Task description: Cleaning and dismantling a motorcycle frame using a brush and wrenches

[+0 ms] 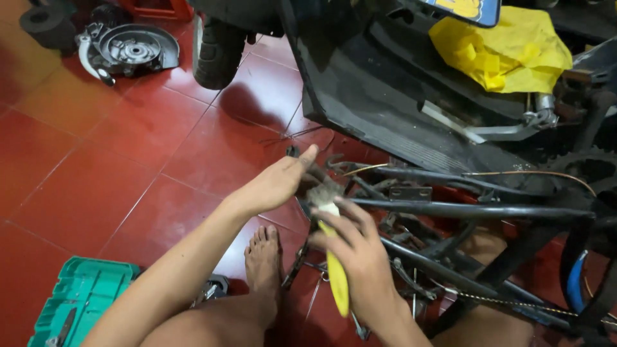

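Observation:
My right hand grips a yellow-handled brush, its worn grey bristles pointing up toward the black tubes of a stripped motorcycle frame. My left hand reaches in from the left, fingers bent around a small dark part beside the bristles; what it holds is hidden by the fingers. Both hands meet just left of the frame's front tubes. My bare foot rests on the red tiled floor below them.
A green plastic tool case lies at the lower left. A grey engine cover and a black tyre sit at the back left. A yellow cloth lies on the black body panel. A chain runs low right.

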